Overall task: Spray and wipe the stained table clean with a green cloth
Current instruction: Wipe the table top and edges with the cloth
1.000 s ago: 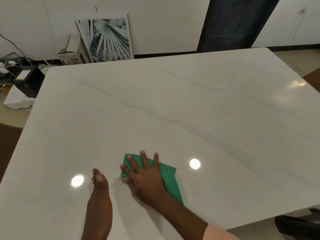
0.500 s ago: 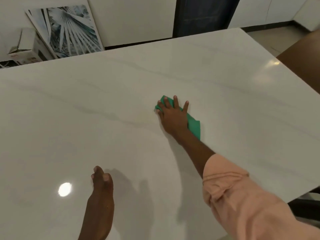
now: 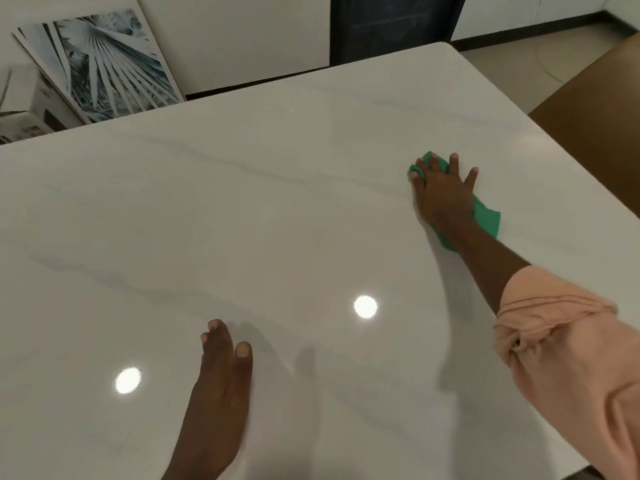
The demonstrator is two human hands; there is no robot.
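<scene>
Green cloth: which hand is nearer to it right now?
Right. The right hand presses flat on the green cloth, far across the table. The left hand rests on the near side, well apart from it.

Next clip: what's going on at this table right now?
A person is wiping a white table with a green cloth. The right hand presses flat on the cloth with spread fingers, reaching out toward the table's far right side. The left hand rests on the tabletop near the person, holding nothing. No spray bottle is in view, and no stain is plainly visible on the glossy surface. A framed print leans on the wall beyond the table.
</scene>
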